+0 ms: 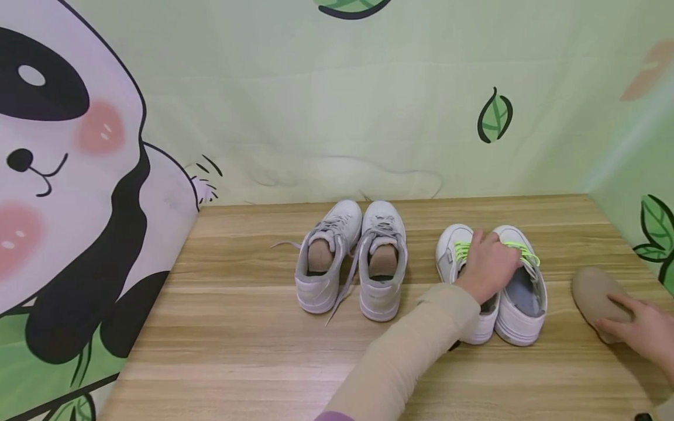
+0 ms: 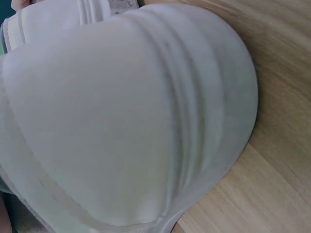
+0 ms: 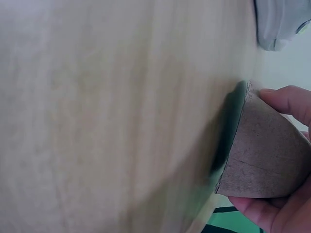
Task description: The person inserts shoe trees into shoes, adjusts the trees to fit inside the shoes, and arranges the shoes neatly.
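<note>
A pair of white shoes with bright green laces (image 1: 528,318) stands on the wooden surface right of centre, heels toward me. My left hand (image 1: 489,263) grips this pair from above where the two shoes meet; its fingertips are partly hidden. In the left wrist view a white shoe heel (image 2: 92,131) fills most of the picture. Off to the right, my right hand (image 1: 645,330) holds a beige slipper (image 1: 592,289) with a rounded end. Seen from the right wrist, the thumb and fingers pinch its brown fabric (image 3: 272,145), and a dark green side lies in shade.
A second white pair with grey laces (image 1: 380,298) stands left of the green-laced one, its lace ends loose on the wooden surface (image 1: 237,345). Behind rises a pale green cloth backdrop (image 1: 289,88) with a printed panda (image 1: 79,204) on the left and printed leaves.
</note>
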Demonstrator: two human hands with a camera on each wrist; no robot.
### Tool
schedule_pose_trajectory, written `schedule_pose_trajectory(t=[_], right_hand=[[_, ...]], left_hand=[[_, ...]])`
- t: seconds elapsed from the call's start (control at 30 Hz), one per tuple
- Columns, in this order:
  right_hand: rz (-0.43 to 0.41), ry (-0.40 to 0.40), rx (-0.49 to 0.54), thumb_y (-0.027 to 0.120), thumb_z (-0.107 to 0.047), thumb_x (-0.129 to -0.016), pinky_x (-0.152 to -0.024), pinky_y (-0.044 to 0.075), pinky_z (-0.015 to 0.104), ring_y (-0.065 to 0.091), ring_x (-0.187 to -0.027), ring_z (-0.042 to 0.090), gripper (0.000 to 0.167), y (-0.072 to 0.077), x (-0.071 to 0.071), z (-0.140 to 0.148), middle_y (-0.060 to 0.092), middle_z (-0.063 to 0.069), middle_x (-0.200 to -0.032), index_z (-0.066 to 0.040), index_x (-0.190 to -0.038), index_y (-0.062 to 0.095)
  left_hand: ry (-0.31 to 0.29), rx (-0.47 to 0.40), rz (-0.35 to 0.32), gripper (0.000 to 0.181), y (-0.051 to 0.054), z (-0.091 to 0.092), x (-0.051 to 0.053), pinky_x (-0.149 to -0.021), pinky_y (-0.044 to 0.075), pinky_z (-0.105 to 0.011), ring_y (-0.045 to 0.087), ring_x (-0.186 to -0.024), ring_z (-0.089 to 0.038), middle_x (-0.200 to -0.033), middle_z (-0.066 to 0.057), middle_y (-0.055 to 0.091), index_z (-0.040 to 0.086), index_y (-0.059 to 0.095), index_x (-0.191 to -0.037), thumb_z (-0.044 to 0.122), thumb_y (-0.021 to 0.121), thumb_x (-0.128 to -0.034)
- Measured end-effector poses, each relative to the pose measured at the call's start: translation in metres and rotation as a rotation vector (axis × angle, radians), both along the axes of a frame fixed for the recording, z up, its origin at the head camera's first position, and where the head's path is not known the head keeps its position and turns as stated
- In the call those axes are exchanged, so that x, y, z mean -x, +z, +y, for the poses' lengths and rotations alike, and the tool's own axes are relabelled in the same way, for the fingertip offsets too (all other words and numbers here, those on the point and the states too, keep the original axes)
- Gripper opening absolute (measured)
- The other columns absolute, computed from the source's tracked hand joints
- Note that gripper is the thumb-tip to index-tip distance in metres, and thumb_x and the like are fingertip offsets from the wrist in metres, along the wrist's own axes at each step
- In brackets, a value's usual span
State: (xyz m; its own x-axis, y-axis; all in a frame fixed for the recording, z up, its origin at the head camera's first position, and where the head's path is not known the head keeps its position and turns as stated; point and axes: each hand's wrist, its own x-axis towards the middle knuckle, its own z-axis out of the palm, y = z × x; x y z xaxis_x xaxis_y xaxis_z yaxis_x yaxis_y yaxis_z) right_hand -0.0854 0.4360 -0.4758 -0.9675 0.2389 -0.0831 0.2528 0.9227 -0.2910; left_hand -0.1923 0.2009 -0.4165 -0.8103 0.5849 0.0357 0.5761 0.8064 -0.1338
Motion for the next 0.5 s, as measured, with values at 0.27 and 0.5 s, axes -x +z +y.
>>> schedule_pose_trajectory(t=[0.27, 0.5], right_hand=[[-0.005, 0.033, -0.002, 0.06, -0.04, -0.08, -0.081, 0.03, 0.062, 0.034, -0.101, 0.057, 0.071, 0.016, 0.001, -0.011, 0.035, 0.044, -0.115, 0.011, -0.124, 0.036], [0.032, 0.055, -0.021, 0.063, -0.037, -0.078, -0.08, 0.031, 0.062, 0.036, -0.099, 0.056, 0.07, 0.022, 0.001, -0.017, 0.037, 0.044, -0.113, 0.011, -0.123, 0.039]], left_hand=[[0.007, -0.017, -0.003, 0.024, 0.002, -0.001, 0.0, -0.101, 0.018, -0.031, 0.046, -0.098, 0.001, -0.094, 0.028, 0.062, 0.045, 0.056, -0.103, 0.053, 0.04, -0.0857], [0.01, -0.016, -0.028, 0.026, 0.003, -0.001, 0.0, -0.102, 0.016, -0.032, 0.045, -0.1, 0.002, -0.095, 0.028, 0.061, 0.046, 0.055, -0.106, 0.053, 0.04, -0.0859]])
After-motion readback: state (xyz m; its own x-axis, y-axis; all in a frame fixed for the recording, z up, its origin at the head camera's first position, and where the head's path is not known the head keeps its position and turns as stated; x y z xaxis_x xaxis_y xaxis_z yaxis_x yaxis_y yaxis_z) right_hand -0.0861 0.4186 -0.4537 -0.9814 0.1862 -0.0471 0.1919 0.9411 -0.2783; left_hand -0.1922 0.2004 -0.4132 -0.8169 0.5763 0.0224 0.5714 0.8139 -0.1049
